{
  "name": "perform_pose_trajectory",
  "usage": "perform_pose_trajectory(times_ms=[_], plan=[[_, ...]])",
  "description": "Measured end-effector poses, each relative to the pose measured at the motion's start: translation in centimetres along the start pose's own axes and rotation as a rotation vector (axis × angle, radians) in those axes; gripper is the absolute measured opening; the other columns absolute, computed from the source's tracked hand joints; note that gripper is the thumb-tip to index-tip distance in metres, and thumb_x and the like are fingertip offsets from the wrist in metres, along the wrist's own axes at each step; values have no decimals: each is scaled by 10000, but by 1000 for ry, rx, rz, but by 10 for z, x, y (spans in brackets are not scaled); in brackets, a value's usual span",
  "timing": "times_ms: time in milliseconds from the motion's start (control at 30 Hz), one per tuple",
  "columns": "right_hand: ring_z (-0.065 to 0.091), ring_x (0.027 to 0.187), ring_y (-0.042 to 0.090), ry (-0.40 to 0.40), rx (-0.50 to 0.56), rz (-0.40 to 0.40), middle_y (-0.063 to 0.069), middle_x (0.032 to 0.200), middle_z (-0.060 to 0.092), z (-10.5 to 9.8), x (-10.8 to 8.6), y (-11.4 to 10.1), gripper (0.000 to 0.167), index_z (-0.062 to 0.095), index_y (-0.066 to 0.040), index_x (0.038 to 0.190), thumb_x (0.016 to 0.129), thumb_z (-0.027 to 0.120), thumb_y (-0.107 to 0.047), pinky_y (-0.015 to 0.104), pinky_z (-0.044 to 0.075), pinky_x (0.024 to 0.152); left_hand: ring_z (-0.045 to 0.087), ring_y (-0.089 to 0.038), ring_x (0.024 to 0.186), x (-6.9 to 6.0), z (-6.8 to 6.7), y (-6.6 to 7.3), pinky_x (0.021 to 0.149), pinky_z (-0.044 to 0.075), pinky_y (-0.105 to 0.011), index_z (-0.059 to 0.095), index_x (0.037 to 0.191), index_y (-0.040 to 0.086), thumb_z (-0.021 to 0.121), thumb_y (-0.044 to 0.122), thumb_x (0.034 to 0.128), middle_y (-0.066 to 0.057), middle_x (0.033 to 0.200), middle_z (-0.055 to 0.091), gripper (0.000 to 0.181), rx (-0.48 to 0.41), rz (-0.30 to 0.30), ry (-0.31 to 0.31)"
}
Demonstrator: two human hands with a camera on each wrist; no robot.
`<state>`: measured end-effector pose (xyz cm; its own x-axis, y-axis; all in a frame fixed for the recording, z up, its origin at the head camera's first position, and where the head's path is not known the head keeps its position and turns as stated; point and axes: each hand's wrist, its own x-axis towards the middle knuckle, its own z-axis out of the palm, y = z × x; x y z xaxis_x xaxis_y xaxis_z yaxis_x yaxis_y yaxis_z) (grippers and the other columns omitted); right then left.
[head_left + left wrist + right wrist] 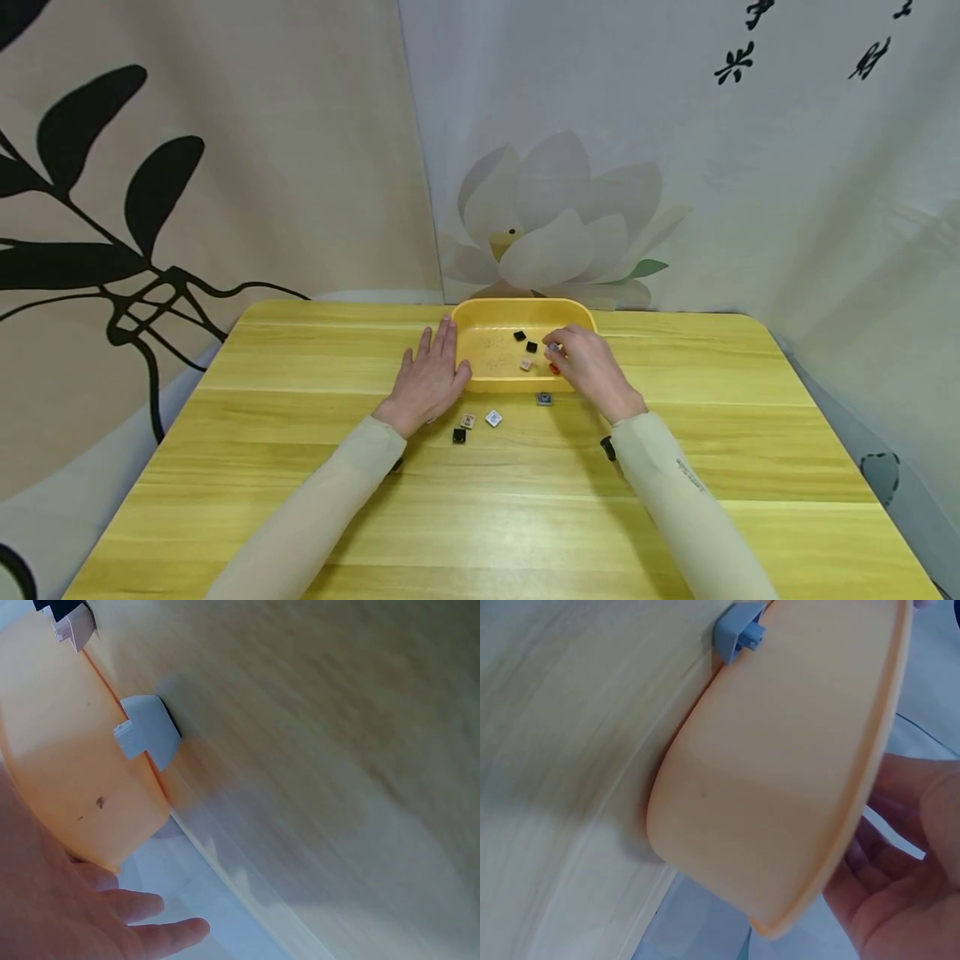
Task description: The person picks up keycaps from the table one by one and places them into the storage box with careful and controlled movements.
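Observation:
A yellow tray (495, 386) stands at the table's far edge. Inside it lie two black keycaps (520, 336), a beige keycap (527, 364) and a red keycap (554, 368). My left hand (427, 379) rests against the tray's left rim, fingers extended. Over the tray's right part, my right hand (596, 371) pinches a grey keycap (553, 347) between thumb and fingertips; in the right wrist view its fingertips are hidden behind the tray wall. Just in front of the tray sits a blue-grey keycap (544, 399), its stem showing in the right wrist view.
On the table before the tray lie a white keycap (493, 418), a beige keycap (468, 421) and a black keycap (459, 436). A printed curtain (337, 150) hangs directly behind the wooden table (480, 517).

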<state>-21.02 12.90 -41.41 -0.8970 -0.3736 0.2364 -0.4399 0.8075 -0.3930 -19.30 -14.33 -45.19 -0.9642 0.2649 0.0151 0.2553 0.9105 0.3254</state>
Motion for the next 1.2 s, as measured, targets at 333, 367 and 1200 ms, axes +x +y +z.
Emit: perform_pose_trajectory(times_ms=[333, 367, 1200], plan=[[625, 897, 245, -90, 43, 56, 116, 1031, 705, 10, 13, 4, 170, 776, -4, 1127, 990, 693, -60, 420, 545, 853, 127, -447, 1556, -1, 1, 1, 1158, 231, -714, 69, 1656, 22, 239, 436, 1077, -100, 1737, -14, 732, 7, 1, 1], [632, 910, 248, -95, 39, 54, 121, 1048, 711, 11, 15, 4, 170, 777, -3, 1127, 986, 695, -54, 422, 546, 861, 125, -446, 1556, 0, 1, 1, 1159, 230, -713, 66, 1656, 23, 230, 441, 1074, -99, 1737, -17, 736, 10, 1, 0], [712, 965, 298, -119, -2, 92, 159, 1162, 748, 13, 23, 6, 321, 715, 22, 1270, 1007, 697, -161, 457, 566, 902, 138, -448, 1554, -1, 1, -1, 1155, 244, -710, 81, 1655, 18, 240, 435, 1080, -101, 1736, -20, 728, 15, 4, 10]])
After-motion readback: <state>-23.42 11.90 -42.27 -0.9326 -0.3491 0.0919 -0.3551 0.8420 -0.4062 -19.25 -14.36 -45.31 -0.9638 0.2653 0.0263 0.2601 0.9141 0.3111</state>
